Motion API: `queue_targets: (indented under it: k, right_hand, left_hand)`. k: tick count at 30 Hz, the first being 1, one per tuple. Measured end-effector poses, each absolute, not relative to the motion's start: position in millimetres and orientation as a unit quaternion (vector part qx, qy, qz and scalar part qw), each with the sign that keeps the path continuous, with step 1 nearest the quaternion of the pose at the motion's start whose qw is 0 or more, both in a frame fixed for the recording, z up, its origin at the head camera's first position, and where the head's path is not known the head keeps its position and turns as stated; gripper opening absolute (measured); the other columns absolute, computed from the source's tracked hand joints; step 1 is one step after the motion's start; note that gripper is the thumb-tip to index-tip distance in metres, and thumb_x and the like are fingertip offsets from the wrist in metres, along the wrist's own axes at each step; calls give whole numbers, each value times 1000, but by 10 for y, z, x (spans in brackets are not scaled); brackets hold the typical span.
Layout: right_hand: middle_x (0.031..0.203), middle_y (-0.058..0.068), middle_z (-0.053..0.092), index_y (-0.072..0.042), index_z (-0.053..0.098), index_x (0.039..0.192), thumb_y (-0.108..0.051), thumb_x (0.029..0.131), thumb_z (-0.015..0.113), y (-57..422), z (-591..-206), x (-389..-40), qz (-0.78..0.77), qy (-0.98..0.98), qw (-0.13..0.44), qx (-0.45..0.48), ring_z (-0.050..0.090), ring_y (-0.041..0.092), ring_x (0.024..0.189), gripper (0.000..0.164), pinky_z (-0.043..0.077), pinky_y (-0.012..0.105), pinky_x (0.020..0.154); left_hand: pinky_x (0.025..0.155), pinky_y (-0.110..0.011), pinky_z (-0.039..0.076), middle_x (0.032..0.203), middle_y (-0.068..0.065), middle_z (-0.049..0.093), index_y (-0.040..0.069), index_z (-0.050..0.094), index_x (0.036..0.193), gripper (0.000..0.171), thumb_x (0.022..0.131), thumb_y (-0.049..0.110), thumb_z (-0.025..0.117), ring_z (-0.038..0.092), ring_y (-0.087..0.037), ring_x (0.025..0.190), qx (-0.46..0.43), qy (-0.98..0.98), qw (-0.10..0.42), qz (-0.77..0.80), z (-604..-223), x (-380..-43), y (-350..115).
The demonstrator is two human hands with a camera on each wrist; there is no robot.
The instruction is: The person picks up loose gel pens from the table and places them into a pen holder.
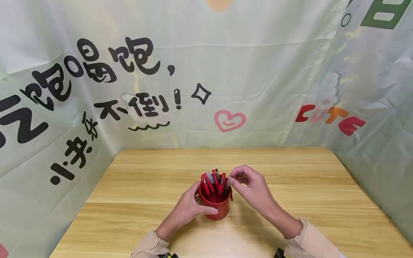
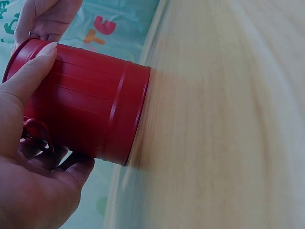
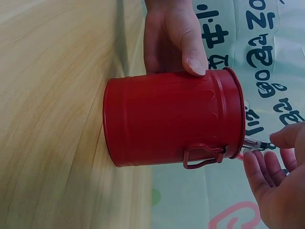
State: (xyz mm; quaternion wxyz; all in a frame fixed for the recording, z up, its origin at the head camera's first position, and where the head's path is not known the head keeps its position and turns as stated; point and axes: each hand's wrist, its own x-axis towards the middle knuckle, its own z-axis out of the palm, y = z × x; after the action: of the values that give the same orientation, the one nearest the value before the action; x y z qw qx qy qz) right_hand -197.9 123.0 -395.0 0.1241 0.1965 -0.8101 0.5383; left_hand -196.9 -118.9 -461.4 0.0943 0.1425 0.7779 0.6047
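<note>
A red metal bucket-shaped pen holder [image 1: 220,209] stands upright on the wooden table, filled with several red, black and clear pens [image 1: 215,181]. My left hand [image 1: 188,206] grips it from the left, thumb across its near side. In the left wrist view, that hand's thumb [image 2: 33,74] lies along the red wall and the other fingers go behind. At the rim's right side is my right hand [image 1: 253,186], its thumb and bent fingers beside the top of a clear, black-ended pen [image 3: 257,143]. In the right wrist view, thumb and fingers are slightly apart around the pen's end.
The wooden tabletop [image 1: 145,186] extends around the holder. Pale printed cloth [image 1: 258,71] hangs behind the table and along both sides. A small looped handle [image 3: 205,155] sticks out from the holder's side, below the rim.
</note>
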Motion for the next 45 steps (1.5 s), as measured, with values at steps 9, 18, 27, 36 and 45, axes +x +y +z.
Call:
queue_targets:
  k: [9,18,27,36,45]
  right_hand:
    - [100,-2,73,-16,68,101,-8,94,76,1254,-3972,-1974,537,-813,122,192,70,8,91,14,62,22,83]
    - [98,-3,72,-18,69,101,-11,95,76,1301,-4021,-1992,525,-821,124,187,69,7,87,11,62,23,80]
    - [92,-2,72,-15,69,97,-11,94,77,1371,-4076,-2000,505,-835,128,176,67,5,82,9,60,22,76]
    - [88,-7,71,-19,69,96,-15,94,76,1548,-4155,-1969,478,-858,105,155,67,5,80,8,59,25,73]
    - [87,-9,71,-21,71,94,-16,94,78,1754,-4206,-1938,435,-876,131,158,65,1,79,8,58,23,70]
  left_hand:
    - [119,-48,46,149,6,59,29,45,154,95,74,35,95,56,-22,139,145,776,93,606,-4610,-1964,-1190]
    - [119,-47,46,148,8,60,30,45,154,95,74,35,95,57,-21,139,145,778,92,605,-4606,-1959,-1187]
    - [120,-48,46,149,7,59,30,44,155,96,74,36,95,56,-22,140,142,778,96,605,-4610,-1955,-1187]
    - [119,-48,46,152,4,57,27,42,156,99,73,36,96,54,-25,143,138,775,101,608,-4618,-1942,-1182]
    - [120,-50,45,156,0,53,22,37,160,104,74,36,95,51,-28,146,140,779,106,602,-4604,-1946,-1186]
